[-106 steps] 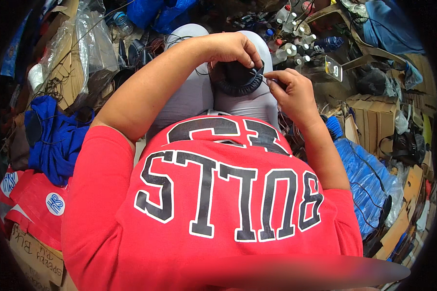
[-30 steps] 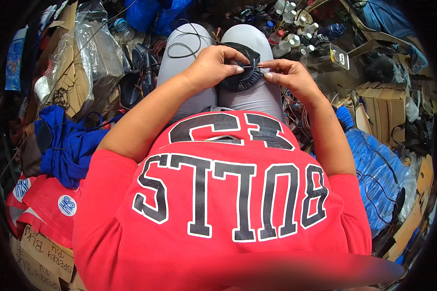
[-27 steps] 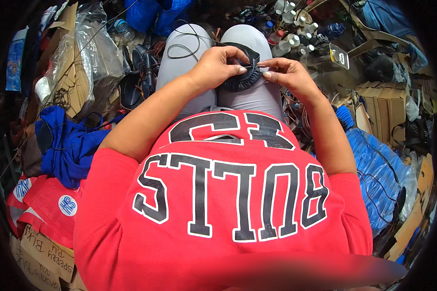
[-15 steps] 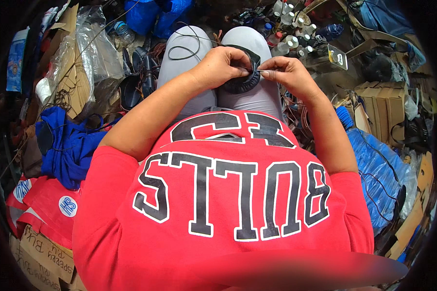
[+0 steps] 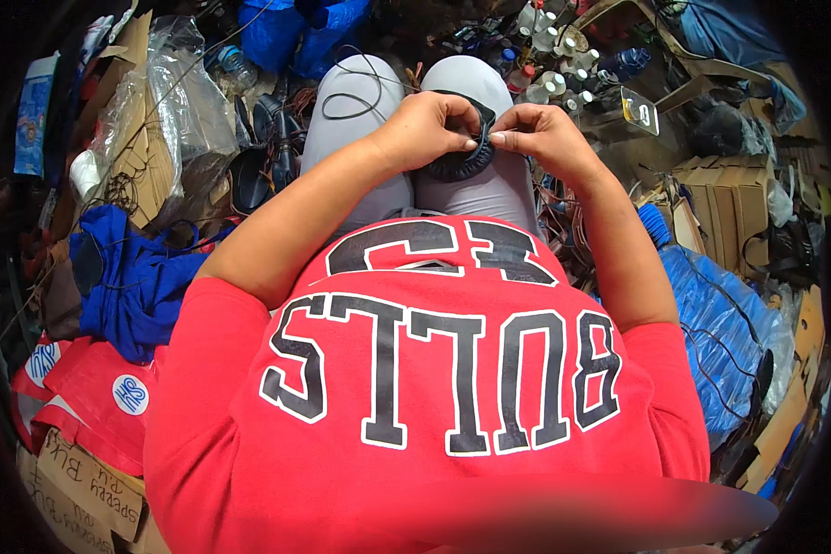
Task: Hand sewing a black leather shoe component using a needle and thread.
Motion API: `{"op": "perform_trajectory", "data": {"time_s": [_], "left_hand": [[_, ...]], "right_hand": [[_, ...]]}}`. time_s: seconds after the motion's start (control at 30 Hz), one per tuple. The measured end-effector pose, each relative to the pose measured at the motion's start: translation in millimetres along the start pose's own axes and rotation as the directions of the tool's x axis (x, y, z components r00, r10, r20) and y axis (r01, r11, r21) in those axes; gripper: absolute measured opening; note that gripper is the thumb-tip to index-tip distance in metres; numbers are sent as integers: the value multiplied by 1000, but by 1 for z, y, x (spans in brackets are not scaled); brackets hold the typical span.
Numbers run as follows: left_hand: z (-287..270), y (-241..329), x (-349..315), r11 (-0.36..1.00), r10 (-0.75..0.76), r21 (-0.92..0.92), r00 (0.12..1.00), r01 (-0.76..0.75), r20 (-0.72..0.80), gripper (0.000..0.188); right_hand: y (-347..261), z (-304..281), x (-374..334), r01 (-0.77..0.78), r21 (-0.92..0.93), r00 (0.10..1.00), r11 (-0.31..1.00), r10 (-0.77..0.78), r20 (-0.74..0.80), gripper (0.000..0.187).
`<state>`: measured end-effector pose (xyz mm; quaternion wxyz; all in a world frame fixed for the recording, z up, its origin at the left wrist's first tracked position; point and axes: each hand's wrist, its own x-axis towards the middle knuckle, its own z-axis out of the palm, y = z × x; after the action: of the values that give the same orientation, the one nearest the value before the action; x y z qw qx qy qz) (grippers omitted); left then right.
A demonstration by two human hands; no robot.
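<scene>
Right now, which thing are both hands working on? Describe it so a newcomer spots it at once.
Start at the grey-trousered knees in the upper middle of the view. On the right knee, the left hand and right hand meet over a dark round ribbed piece. It is the only dark disc-like thing pinched between fingertips; the thin black cable loop nearby lies loose on the left knee.
</scene>
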<state>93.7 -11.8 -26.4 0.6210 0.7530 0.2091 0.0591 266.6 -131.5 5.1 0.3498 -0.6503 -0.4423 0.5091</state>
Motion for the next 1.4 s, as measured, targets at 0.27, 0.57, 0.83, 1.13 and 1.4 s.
{"op": "perform_trajectory", "data": {"time_s": [0.27,0.57,0.83,1.13,1.4], "left_hand": [[-28,11,-7,798,286,544,958,-258,35,12],[-15,24,-9,892,36,449,998,-54,48,11],[-17,30,-7,790,210,551,963,-270,170,17],[-14,31,-2,737,176,630,969,-246,172,12],[-21,21,-10,709,236,626,946,-325,223,8]], "right_hand": [[18,-22,1,83,72,996,994,-84,8,18],[31,-13,-10,32,96,999,995,-32,1,17],[15,-42,-40,167,68,982,984,-159,-103,12],[1,-41,0,168,-777,838,607,-503,-211,16],[-24,1,-2,351,-903,917,250,-288,277,6]]}}
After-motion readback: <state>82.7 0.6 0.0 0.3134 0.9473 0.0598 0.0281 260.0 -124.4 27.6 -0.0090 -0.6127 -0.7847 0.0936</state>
